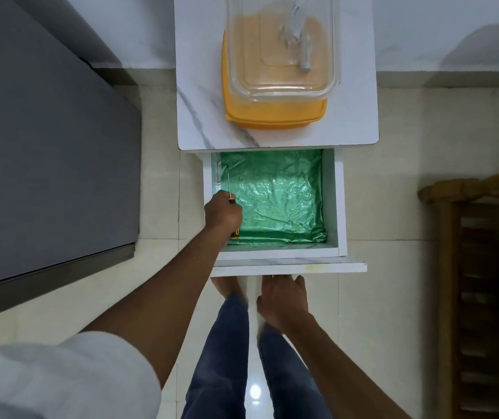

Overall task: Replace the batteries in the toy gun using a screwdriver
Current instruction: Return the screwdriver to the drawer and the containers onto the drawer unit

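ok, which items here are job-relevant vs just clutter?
Job:
- screwdriver, gripped by left hand
- open drawer it sits in
- right hand at the drawer front

Lying about:
- green plastic liner
- clear container on orange lid
- wooden rack

Green crinkled liner (284, 195); orange lid (272, 116); white grey-veined marble top (199, 95).

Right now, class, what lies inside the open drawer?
A crinkled green plastic liner covers the drawer floor, and the left hand grips a screwdriver there. Whatever lies beneath the liner is hidden.
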